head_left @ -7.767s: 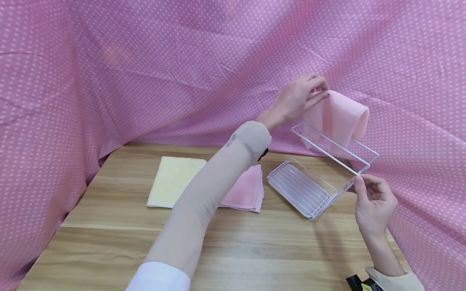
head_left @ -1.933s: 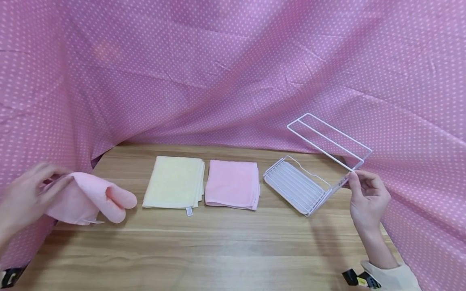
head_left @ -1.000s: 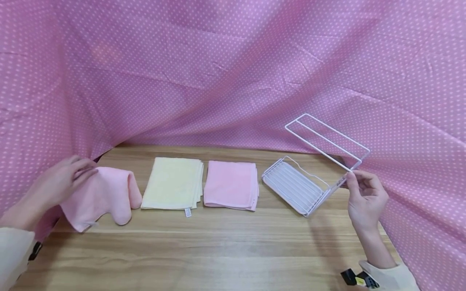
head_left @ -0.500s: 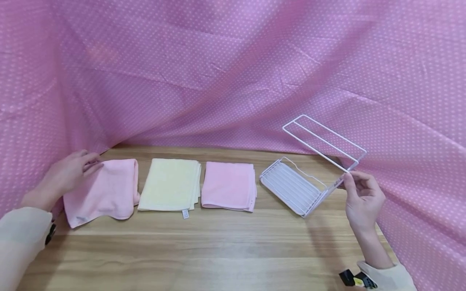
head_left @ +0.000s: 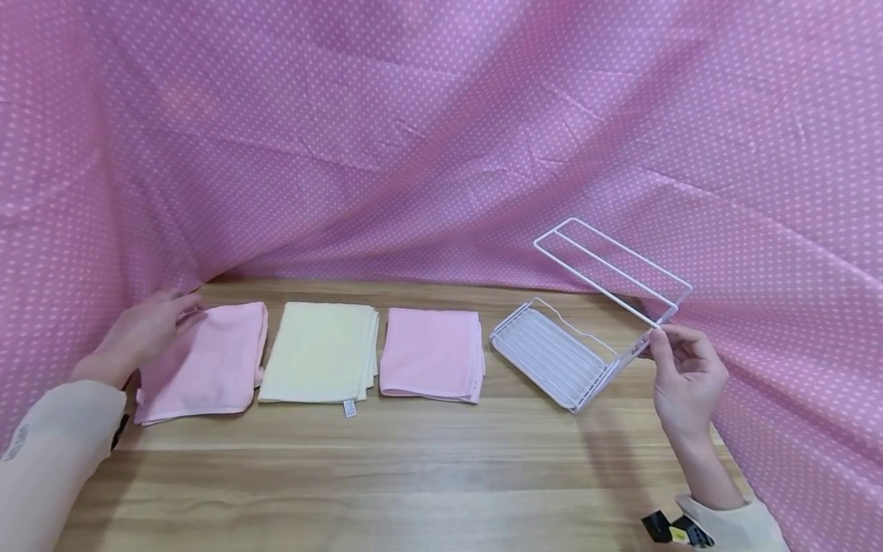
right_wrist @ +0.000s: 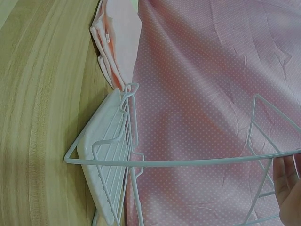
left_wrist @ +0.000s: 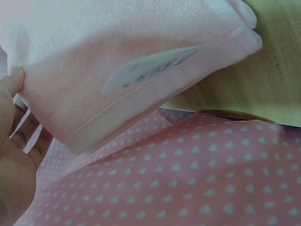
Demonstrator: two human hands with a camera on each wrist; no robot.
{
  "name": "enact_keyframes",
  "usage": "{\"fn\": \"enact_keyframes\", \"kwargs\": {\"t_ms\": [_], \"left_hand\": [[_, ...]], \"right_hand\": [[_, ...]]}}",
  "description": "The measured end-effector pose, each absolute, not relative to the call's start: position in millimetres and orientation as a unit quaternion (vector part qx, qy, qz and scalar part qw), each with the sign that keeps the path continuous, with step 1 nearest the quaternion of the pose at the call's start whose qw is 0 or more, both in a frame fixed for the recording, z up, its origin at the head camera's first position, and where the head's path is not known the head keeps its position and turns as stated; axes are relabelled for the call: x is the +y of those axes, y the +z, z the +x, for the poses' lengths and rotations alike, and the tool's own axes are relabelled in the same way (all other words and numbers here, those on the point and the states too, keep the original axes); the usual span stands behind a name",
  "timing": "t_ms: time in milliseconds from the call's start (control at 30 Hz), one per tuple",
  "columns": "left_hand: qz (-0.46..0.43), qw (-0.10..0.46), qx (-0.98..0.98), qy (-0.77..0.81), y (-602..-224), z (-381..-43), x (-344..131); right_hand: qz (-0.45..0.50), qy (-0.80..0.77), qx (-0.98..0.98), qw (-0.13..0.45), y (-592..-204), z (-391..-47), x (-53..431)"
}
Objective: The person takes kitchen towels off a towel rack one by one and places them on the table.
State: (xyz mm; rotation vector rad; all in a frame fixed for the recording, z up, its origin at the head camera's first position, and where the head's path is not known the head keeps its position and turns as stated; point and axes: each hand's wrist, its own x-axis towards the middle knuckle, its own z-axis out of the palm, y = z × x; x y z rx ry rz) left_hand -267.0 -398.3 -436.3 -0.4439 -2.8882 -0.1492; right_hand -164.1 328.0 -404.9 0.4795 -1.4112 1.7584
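Note:
At the table's left end, my left hand (head_left: 148, 330) holds a folded pink towel (head_left: 214, 360) by its upper left corner. In the left wrist view the thumb lies on top of the towel and the fingers are below its edge; a white label (left_wrist: 150, 68) shows on the cloth. My right hand (head_left: 690, 376) pinches the upright of a white two-level wire rack (right_wrist: 188, 163) at the right, just below its upper frame. The rack stands on the table with a white tray (head_left: 548, 356) at its lower level.
Between the hands lie a folded yellow towel (head_left: 320, 349) with a small tag and a second folded pink towel (head_left: 431, 353), in a row on the wooden table (head_left: 386, 468). A pink polka-dot cloth (head_left: 345, 153) hangs behind and at both sides.
The left hand has taken the pink towel from the rack's upper frame to the table's left end, where it has flattened beside the yellow one. The right hand keeps its grip on the rack.

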Motion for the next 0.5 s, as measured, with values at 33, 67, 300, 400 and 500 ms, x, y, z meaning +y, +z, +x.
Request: {"fn": "enact_keyframes", "kwargs": {"t_ms": [33,67,300,400,500], "left_hand": [[-0.153,0.108,-0.981,-0.051,-436.3,-267.8,-398.1],[-0.153,0.107,-0.981,-0.050,-436.4,-268.4,-398.6],[-0.165,0.145,-0.975,-0.044,-433.0,-271.1,-407.5],[-0.173,0.167,-0.970,-0.044,-431.4,-272.8,-411.1],[-0.181,0.177,-0.967,-0.039,-430.4,-274.0,-413.6]], "right_hand": [[0.190,0.696,-0.560,0.406,-405.0,-164.1,328.3],[0.190,0.696,-0.561,0.407,-405.3,-164.1,328.5],[0.194,0.691,-0.565,0.406,-405.8,-164.2,329.0],[0.193,0.690,-0.566,0.408,-405.6,-164.0,329.4],[0.190,0.689,-0.568,0.409,-405.5,-163.2,329.2]]}}
